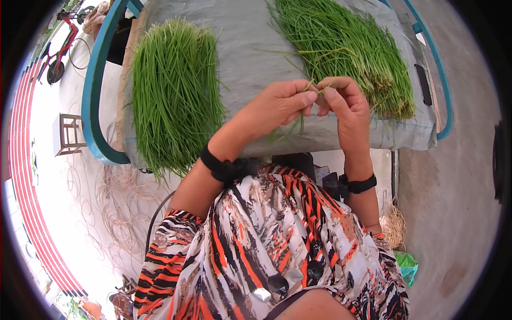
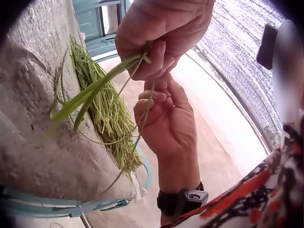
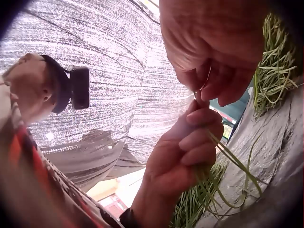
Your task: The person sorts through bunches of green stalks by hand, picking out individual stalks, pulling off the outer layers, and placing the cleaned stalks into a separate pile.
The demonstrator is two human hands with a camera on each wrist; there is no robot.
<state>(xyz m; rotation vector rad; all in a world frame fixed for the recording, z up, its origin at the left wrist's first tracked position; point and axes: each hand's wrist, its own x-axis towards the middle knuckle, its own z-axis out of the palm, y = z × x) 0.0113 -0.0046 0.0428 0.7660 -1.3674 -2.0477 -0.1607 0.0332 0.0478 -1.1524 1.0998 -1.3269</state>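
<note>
My left hand (image 1: 280,106) holds a few green chive blades (image 2: 97,88) between thumb and fingers, and their long ends hang down over the sheet. My right hand (image 1: 349,106) meets it fingertip to fingertip, with thumb and forefinger pinching a thin strand of the chives. In the right wrist view, loose blades (image 3: 237,164) trail out from under the left fingers. Just beyond the right hand lies a loose pile of chives (image 1: 368,58), pale stem ends toward me. An evened-up pile of chives (image 1: 176,96) lies to the left.
Both piles lie on a grey woven sheet (image 1: 250,45) over a table with teal rails (image 1: 96,106). A black phone (image 1: 424,84) lies by the right edge. A stool (image 1: 69,133) and a red scooter (image 1: 66,45) stand at left; a green bag (image 1: 407,266) is low on the right.
</note>
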